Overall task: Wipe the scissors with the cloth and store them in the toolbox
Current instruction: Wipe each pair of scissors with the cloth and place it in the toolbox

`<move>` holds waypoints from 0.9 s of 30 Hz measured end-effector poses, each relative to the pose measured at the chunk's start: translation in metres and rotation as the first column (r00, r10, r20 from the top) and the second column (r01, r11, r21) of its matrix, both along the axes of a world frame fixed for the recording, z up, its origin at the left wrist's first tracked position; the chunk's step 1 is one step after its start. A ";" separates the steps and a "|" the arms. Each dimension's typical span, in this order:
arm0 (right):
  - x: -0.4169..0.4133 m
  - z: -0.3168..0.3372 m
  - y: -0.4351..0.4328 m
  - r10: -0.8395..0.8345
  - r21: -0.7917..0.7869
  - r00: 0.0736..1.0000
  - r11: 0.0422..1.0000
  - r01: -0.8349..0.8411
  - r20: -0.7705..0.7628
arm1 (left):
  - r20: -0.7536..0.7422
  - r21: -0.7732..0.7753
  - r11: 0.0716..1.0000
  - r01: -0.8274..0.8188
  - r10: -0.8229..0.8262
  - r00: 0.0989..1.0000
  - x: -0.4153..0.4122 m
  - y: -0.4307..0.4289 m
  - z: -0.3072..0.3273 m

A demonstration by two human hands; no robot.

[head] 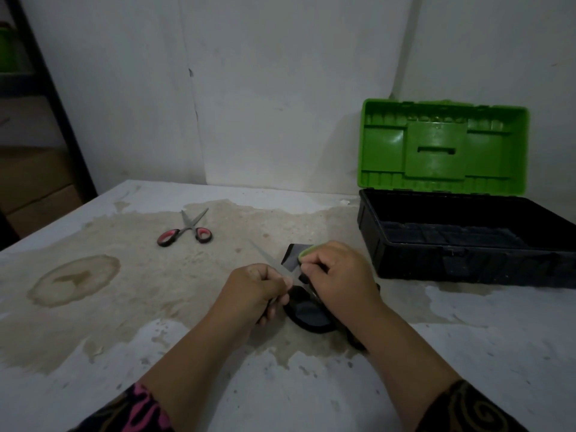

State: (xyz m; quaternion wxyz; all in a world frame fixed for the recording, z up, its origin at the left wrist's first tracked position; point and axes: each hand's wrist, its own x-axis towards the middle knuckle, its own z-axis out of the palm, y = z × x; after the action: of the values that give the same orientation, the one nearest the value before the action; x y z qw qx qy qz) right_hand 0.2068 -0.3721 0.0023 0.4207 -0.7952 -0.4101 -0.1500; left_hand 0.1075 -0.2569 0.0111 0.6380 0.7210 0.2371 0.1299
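Sleeves (pixel 146 410) in a dark print sit nearest my view, and both forearms run from them to meet over the worn table (pixel 93 338). The left hand (pixel 255 291) is curled round the black-handled scissors (pixel 308 316), pinching near the pivot. One blade points up and away to that hand's far left, while the black handle loops hang between the two wrists. The right hand (pixel 339 275) sits just beside it, almost touching, fingers bunched on the cloth (pixel 291 260), a dark piece with a green edge showing at the fingertips. I judge the wiping is under way. These scissors should be light and rigid, with slick steel and a sharp point, so I would grip the handles or the pivot and run the soft, limp cloth along the flat of the blade, never across the edge. Beyond the left hand, well apart, the red-handled scissors (pixel 187 233) lie slightly open on the tabletop, untouched; they too should be lifted by the loops. Beyond the right hand, near it, the toolbox (pixel 467 254) stands with its green lid (pixel 442 148) raised against the wall. Its black tub is dim; I make out a ridged floor and can see no tool inside.
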 end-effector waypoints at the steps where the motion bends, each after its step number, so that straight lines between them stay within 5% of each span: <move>1: -0.003 -0.002 0.001 0.034 -0.024 0.999 0.999 -0.033 0.007 | -0.004 0.004 1.000 -0.003 0.003 1.000 0.000 0.000 0.000; 21: 0.001 0.000 -0.002 0.003 0.112 1.000 0.994 0.000 -0.019 | 0.015 0.022 0.999 0.041 -0.041 0.999 0.000 0.003 0.000; 25: 0.016 0.011 -0.015 -0.214 0.248 0.925 0.922 0.297 -0.313 | 0.014 0.019 0.995 0.099 -0.099 0.995 -0.002 0.002 0.000; 27: 0.018 0.012 -0.020 -0.172 0.318 0.853 0.877 0.360 -0.493 | 0.019 0.010 0.994 0.106 -0.106 0.994 -0.003 0.002 0.001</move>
State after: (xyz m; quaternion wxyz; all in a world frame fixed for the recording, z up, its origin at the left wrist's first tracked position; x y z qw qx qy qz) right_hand 0.2251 -0.3923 0.0142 0.6313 -0.7551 -0.1455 -0.1001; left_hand 0.1045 -0.2545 0.0121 0.6430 0.7341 0.1919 0.1040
